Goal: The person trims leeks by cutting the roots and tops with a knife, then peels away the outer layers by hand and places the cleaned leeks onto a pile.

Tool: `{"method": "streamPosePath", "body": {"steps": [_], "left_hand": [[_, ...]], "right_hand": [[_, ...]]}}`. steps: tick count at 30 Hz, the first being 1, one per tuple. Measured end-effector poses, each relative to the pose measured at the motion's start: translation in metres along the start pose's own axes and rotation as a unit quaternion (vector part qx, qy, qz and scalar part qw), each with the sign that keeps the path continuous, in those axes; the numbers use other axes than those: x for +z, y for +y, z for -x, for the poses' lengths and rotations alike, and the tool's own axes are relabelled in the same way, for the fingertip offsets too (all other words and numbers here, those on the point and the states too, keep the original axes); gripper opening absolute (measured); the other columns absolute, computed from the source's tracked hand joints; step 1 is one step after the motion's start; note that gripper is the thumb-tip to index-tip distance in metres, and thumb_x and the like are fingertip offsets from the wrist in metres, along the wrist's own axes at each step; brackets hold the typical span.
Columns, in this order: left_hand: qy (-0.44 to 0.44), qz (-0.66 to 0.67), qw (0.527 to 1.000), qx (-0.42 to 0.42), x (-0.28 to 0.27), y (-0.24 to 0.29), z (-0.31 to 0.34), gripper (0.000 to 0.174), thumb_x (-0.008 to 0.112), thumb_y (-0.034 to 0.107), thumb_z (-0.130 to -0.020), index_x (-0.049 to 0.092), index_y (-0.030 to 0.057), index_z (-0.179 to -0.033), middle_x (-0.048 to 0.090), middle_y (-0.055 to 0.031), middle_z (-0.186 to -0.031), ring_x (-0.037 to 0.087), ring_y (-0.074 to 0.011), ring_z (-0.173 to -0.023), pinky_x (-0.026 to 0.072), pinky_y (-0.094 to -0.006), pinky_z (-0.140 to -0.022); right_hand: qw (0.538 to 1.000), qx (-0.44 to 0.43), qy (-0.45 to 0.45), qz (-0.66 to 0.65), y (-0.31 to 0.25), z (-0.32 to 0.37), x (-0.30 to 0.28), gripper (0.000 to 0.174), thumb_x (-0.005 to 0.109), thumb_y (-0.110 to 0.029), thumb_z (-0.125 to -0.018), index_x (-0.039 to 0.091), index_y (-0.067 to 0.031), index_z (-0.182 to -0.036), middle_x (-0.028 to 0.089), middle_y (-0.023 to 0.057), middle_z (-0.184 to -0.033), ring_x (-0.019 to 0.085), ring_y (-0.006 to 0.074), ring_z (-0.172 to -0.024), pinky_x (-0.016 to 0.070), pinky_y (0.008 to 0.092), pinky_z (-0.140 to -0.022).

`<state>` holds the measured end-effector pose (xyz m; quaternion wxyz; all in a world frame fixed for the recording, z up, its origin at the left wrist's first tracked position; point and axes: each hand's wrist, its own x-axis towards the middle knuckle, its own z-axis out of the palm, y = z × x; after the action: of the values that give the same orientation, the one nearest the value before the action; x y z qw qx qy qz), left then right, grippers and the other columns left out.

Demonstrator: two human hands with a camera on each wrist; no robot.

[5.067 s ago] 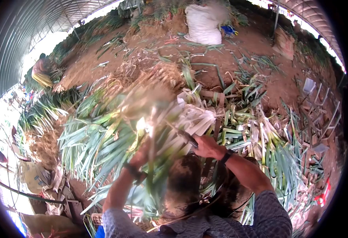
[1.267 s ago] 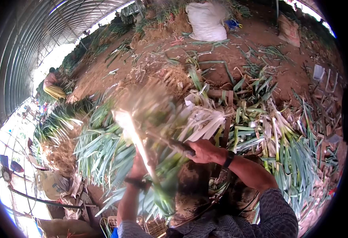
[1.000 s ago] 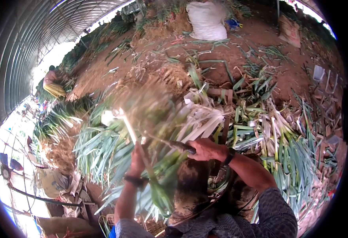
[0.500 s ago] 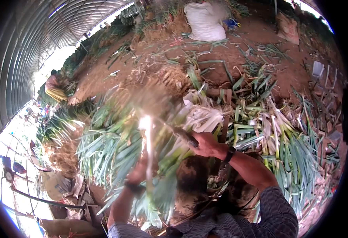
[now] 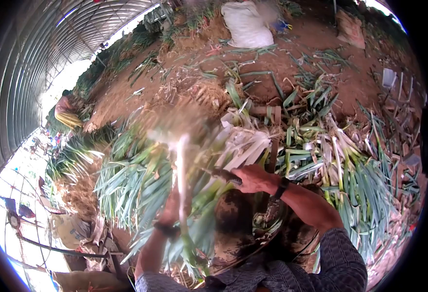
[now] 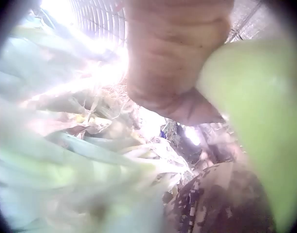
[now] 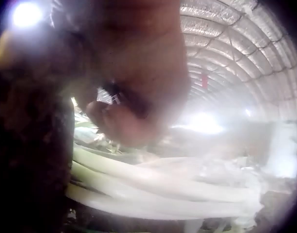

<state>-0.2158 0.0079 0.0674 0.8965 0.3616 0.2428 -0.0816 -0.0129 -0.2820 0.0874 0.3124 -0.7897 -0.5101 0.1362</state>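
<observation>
My left hand [image 5: 171, 207] grips a leek [image 5: 182, 170], its white end pointing up and away and its green leaves hanging toward my lap. In the left wrist view, the pale green leek [image 6: 260, 111] runs close beside the hand [image 6: 177, 53]. My right hand [image 5: 257, 179] holds a knife by its dark handle [image 5: 227, 176]; the thin blade points left toward the leek and is partly blurred. In the right wrist view, the curled fingers [image 7: 126, 124] show above white leek stalks [image 7: 158, 189]. A blur covers the roots beyond the leek.
A big leek heap [image 5: 131, 180] lies at left, with trimmed white leeks [image 5: 248, 146] ahead. More leeks [image 5: 360, 199] lie at right. Farther off are a white sack [image 5: 247, 27] and a bent person [image 5: 66, 112]. My camouflage-covered knee [image 5: 234, 211] is between the arms.
The leek in my left hand has swung from leaning left to nearly upright since a second ago. The right hand keeps the knife close to the same place; the view has shifted slightly.
</observation>
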Motion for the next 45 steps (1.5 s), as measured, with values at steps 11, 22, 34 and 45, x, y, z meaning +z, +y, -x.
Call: {"method": "streamPosePath", "body": {"steps": [11,22,34,45], "left_hand": [[0.127,-0.234,0.962,0.062,0.022,0.020,0.031,0.053,0.046,0.065,-0.093,0.058,0.0137,-0.094,0.055,-0.0005,-0.066,0.054,-0.0131,-0.053,0.0457,-0.0271,-0.043],[0.235,-0.810,0.047,0.535,0.183,0.276,0.107,0.027,0.069,0.014,-0.088,0.063,0.0004,-0.111,0.065,-0.0157,-0.072,0.061,-0.0275,-0.059,0.0505,-0.0378,-0.053],[-0.085,-0.085,0.797,0.591,0.352,0.374,-0.090,0.028,0.051,0.021,-0.099,0.058,0.0026,-0.119,0.064,-0.0118,-0.105,0.061,-0.0236,-0.102,0.0496,-0.0378,-0.089],[-0.406,-0.508,0.707,0.278,0.283,0.078,-0.098,0.025,0.066,0.019,-0.092,0.064,0.0037,-0.111,0.070,-0.0092,-0.099,0.069,-0.0177,-0.085,0.0576,-0.0329,-0.070]], "right_hand": [[0.985,0.071,0.093,-0.127,0.017,-0.004,-0.010,0.031,0.064,-0.022,-0.083,0.059,-0.0033,-0.106,0.065,0.0183,-0.083,0.065,0.0362,-0.079,0.0498,0.0465,-0.071],[0.998,0.027,0.016,-0.057,0.020,-0.001,0.015,0.030,0.066,-0.026,-0.081,0.061,-0.0025,-0.099,0.065,0.0170,-0.081,0.065,0.0357,-0.076,0.0510,0.0464,-0.070],[0.991,-0.005,-0.030,0.127,0.016,-0.002,0.028,0.020,0.060,-0.017,-0.072,0.057,-0.0013,-0.085,0.060,0.0152,-0.065,0.064,0.0322,-0.061,0.0486,0.0415,-0.053],[0.998,0.007,0.019,-0.064,0.043,0.008,0.010,0.046,0.065,-0.027,-0.086,0.059,-0.0075,-0.127,0.067,0.0155,-0.107,0.063,0.0275,-0.106,0.0502,0.0410,-0.085]]}}
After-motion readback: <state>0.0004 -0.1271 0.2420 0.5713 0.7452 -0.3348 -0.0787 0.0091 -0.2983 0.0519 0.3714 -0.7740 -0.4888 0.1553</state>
